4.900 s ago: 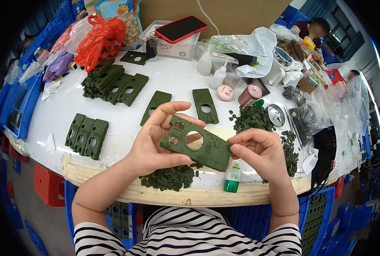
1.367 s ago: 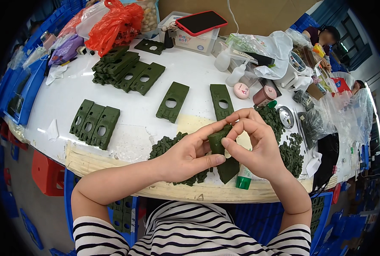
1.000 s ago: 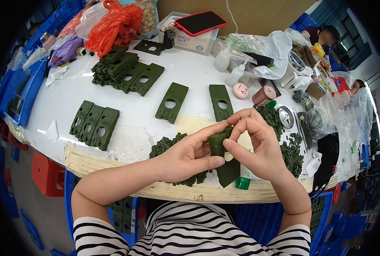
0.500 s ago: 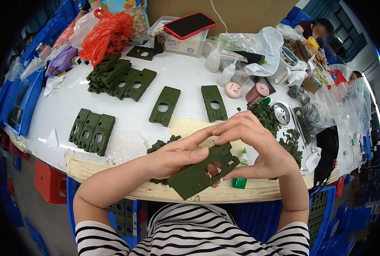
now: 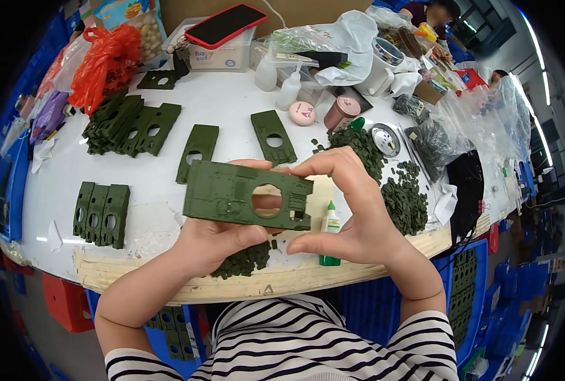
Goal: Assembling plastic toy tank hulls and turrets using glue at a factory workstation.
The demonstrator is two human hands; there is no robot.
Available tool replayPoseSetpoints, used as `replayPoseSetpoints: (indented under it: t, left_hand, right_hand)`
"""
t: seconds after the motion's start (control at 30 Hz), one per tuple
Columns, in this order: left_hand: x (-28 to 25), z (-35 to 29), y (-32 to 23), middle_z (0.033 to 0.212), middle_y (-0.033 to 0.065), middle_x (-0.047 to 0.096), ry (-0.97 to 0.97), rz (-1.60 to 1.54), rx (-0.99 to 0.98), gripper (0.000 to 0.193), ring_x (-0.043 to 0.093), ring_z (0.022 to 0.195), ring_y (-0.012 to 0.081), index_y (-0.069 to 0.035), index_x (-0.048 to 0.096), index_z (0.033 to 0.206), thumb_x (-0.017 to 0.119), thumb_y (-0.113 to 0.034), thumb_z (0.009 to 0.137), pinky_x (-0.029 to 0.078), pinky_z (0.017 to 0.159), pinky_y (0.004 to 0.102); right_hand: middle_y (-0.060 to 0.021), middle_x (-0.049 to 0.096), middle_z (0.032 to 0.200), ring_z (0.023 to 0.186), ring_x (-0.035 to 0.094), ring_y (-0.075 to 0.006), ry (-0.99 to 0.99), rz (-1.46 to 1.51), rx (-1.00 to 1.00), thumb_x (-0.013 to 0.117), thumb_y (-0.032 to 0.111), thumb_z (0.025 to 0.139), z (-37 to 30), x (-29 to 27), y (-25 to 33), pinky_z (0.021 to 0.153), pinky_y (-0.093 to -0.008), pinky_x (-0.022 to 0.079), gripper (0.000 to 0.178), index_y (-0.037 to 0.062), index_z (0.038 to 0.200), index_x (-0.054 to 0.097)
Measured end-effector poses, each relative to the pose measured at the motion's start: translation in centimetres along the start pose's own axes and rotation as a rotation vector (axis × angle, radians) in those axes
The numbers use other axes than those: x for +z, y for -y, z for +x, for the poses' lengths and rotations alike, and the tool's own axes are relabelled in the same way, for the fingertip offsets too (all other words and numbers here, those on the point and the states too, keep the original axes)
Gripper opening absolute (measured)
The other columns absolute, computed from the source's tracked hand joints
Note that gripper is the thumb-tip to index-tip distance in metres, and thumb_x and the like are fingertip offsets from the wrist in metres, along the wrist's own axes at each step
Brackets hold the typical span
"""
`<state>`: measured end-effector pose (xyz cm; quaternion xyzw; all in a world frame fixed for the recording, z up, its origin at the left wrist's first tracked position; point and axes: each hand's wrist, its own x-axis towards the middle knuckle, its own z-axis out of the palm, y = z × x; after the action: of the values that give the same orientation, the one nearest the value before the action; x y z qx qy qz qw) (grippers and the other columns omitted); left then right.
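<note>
A dark green plastic model tank hull (image 5: 222,193) with a round hole is held up level in front of me, its detailed face turned toward me. My left hand (image 5: 215,238) grips it from below, thumb at the lower edge and fingers behind; some skin shows through the hole. Around its right end curves my right hand (image 5: 358,216): the fingertips reach the upper edge, while the thumb stays apart below it. Under the hands lies a pile of small dark green pieces (image 5: 247,260). A green-capped glue bottle (image 5: 330,221) stands just behind my right thumb.
Two similar hulls (image 5: 198,149) (image 5: 273,136) lie beyond my hands; three more (image 5: 101,214) sit at left, with a stack (image 5: 120,127) behind. Small green pieces (image 5: 403,200) are heaped at right. A phone (image 5: 225,25) rests on a clear box (image 5: 215,58). The table has a wooden front edge (image 5: 161,287).
The hull has been raised and turned from a slant to nearly level. My right thumb has come away from its end. The whole view has shifted, moving the table's things leftward.
</note>
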<state>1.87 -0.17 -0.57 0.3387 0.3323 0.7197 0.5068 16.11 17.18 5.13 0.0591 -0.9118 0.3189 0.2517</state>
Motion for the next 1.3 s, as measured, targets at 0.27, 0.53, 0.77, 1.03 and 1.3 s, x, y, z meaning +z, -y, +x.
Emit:
replayPoseSetpoints:
  t: [0.27,0.53,0.77,1.03,1.3]
  left_hand:
    - [0.4,0.0,-0.6,0.143,0.0190,0.044,-0.072,0.022,-0.058,0.078,0.051,0.128,0.0293,-0.002,0.030,0.146,0.071,-0.029,0.085,0.050,0.101,0.0455]
    - [0.5,0.4,-0.4,0.140,0.0179,0.046,-0.074,0.037,-0.092,0.075,0.052,0.127,0.0277,-0.002,0.025,0.148,0.064,-0.029,0.090,0.050,0.100,0.0456]
    - [0.5,0.5,-0.3,0.142,0.0197,0.044,-0.066,0.048,-0.118,0.079,0.054,0.125,0.0299,0.000,0.022,0.149,0.063,-0.034,0.090,0.050,0.100,0.0457]
    - [0.0,0.4,-0.3,0.147,0.0182,0.040,0.003,-0.060,-0.142,0.066,0.057,0.121,0.0324,-0.007,0.014,0.154,0.048,-0.023,0.100,0.049,0.100,0.0434]
    - [-0.5,0.7,-0.1,0.148,0.0184,0.038,0.004,-0.064,-0.096,0.066,0.052,0.126,0.0302,-0.009,0.013,0.154,0.049,-0.025,0.101,0.045,0.103,0.0458]
  right_hand:
    - [-0.0091,0.066,0.073,0.070,0.061,-0.0212,0.102,-0.284,0.551,0.074,0.006,0.077,-4.7,-6.9,-3.7,0.067,-0.0326,0.049,0.010,-0.0003,0.080,0.066]
    - [-0.0062,0.065,0.069,0.075,0.055,-0.0218,0.232,-0.385,0.646,0.075,0.008,0.077,-8.4,-6.9,-6.5,0.071,-0.0344,0.046,0.008,0.0031,0.078,0.068]
    - [-0.0069,0.065,0.066,0.072,0.057,-0.0261,0.225,-0.403,0.648,0.077,0.010,0.074,-8.1,-6.4,-7.9,0.072,-0.0375,0.047,0.011,0.0038,0.077,0.068]
    - [-0.0098,0.060,0.073,0.069,0.056,-0.0251,0.313,-0.422,0.455,0.066,0.006,0.086,-8.8,-6.3,-8.1,0.067,-0.0382,0.045,0.012,-0.0002,0.083,0.056]
    - [-0.0103,0.063,0.083,0.073,0.060,-0.0139,-0.120,0.017,0.452,0.056,-0.006,0.092,-4.8,-5.1,-3.7,0.068,-0.0268,0.050,0.009,-0.0025,0.090,0.048]
